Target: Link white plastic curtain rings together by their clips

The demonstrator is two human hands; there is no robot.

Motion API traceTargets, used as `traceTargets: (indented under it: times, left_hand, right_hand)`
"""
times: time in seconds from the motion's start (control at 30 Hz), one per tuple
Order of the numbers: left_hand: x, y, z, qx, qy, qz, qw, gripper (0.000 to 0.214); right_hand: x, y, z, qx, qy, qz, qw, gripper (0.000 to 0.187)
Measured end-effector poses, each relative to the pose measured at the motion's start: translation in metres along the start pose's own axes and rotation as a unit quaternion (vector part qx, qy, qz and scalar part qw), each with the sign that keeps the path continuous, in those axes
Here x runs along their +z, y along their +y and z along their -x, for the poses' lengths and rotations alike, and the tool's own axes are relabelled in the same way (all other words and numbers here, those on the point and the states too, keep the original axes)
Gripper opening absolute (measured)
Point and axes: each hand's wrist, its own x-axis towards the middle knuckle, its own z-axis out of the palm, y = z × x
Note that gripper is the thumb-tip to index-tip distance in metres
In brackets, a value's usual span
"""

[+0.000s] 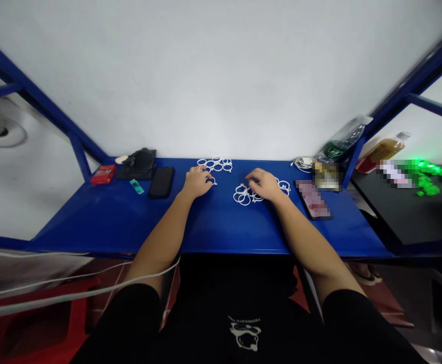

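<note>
White rings: two groups on tabletop

Far group — long axis left-right — lies beyond left hand, its fingers apart at one ring. Near group overlaps beneath right hand; finger closure cannot be told.

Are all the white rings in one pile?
No, some white rings lie near the left hand and other white rings near the right hand, with blue table between them.
</note>
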Motion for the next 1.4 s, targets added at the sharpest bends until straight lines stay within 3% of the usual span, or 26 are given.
traceTargets:
  times: [0.2, 0.3, 0.47, 0.57, 0.7, 0.9, 1.03, 1.4]
  left_hand:
    - [0.003, 0.015, 0.006, 0.034, -0.031, 0.004, 0.999, 0.028]
    - [0.003, 0.026, 0.010, 0.074, -0.046, 0.009, 0.996, 0.019]
    - [0.004, 0.043, 0.016, 0.110, -0.006, 0.014, 0.994, 0.012]
    - [0.002, 0.049, 0.016, 0.121, 0.024, 0.039, 0.992, 0.013]
    - [-0.004, 0.054, 0.015, 0.128, 0.051, 0.087, 0.987, 0.019]
    - [-0.006, 0.066, 0.020, 0.210, 0.021, 0.131, 0.969, 0.022]
    - [-0.002, 0.071, 0.025, 0.227, 0.004, 0.141, 0.964, 0.024]
    - [0.004, 0.068, 0.026, 0.233, -0.008, 0.183, 0.955, 0.019]
  right_hand:
    - [0.007, -0.008, -0.001, -0.013, -0.016, -0.014, 1.000, 0.025]
    - [0.010, -0.012, -0.002, -0.060, -0.034, -0.001, 0.998, 0.025]
    - [0.015, -0.019, 0.000, -0.075, -0.111, 0.014, 0.991, 0.037]
    - [0.016, -0.021, 0.001, -0.067, -0.144, 0.011, 0.987, 0.030]
    - [0.013, -0.020, 0.001, -0.069, -0.098, 0.003, 0.993, 0.024]
    - [0.013, -0.027, -0.001, -0.108, 0.018, -0.041, 0.993, 0.032]
    - [0.013, -0.034, 0.001, -0.138, 0.021, -0.060, 0.988, 0.023]
    - [0.019, -0.030, 0.005, -0.105, 0.032, -0.095, 0.989, 0.014]
